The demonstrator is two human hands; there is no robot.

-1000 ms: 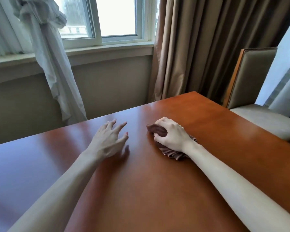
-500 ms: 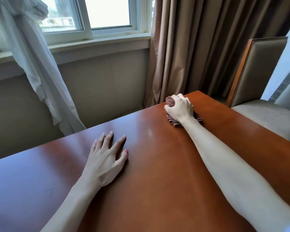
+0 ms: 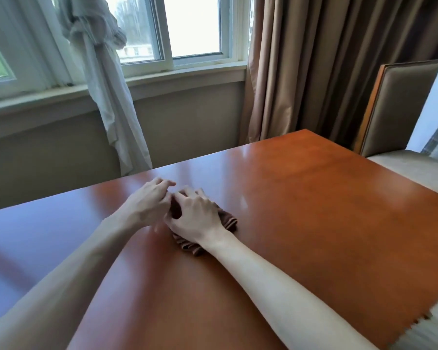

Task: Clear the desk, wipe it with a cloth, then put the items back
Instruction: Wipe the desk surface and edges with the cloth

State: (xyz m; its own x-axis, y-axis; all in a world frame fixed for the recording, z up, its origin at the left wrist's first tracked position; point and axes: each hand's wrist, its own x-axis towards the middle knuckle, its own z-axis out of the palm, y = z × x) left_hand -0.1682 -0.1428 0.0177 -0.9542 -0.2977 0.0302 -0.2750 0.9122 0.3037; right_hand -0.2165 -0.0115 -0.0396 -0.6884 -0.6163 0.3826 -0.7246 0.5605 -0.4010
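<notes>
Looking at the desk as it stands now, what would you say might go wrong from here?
1. The brown cloth is bunched under the right hand, so only a narrow strip may be wiped, perhaps leaving streaks on the glossy desk.
2. The left hand is reaching for the cloth's edge; a change of grip could let it slip or unfold.
3. Both bare forearms lie over the desk and might smear wiped areas.

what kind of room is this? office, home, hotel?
Likely a hotel room or a bedroom, not an office: a polished wooden desk under a window with heavy brown drapes and a tied-back sheer curtain, plus an upholstered chair alongside.
</notes>
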